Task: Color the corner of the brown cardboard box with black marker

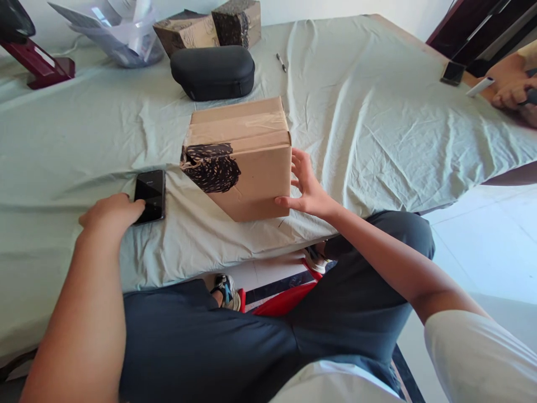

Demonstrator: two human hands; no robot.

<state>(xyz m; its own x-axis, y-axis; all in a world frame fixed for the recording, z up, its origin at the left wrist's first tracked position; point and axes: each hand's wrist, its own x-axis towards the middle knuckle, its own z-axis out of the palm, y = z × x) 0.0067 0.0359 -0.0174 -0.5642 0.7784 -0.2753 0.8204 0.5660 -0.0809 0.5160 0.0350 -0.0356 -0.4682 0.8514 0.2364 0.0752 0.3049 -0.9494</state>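
A cardboard box [260, 179] with a black scribbled patch on its front left corner stands near the table's front edge. My right hand [308, 190] grips its right side, thumb against the front face and the other fingers along the side. To the left of the box, a black smartphone [154, 193] lies screen up on the cloth. My left hand [111, 212] is closed at the phone's left edge, its thumb over the lower left of the screen. Most of the left hand's other fingers are hidden beneath it.
Behind the box sit a black zipped case [213, 73], two smaller cardboard boxes [197, 32] and a clear plastic basket [117, 47]. A pen [281, 62] lies on the wrinkled tablecloth [377, 123]. At the right edge, another person's hands [514, 95] are near a second phone [452, 73].
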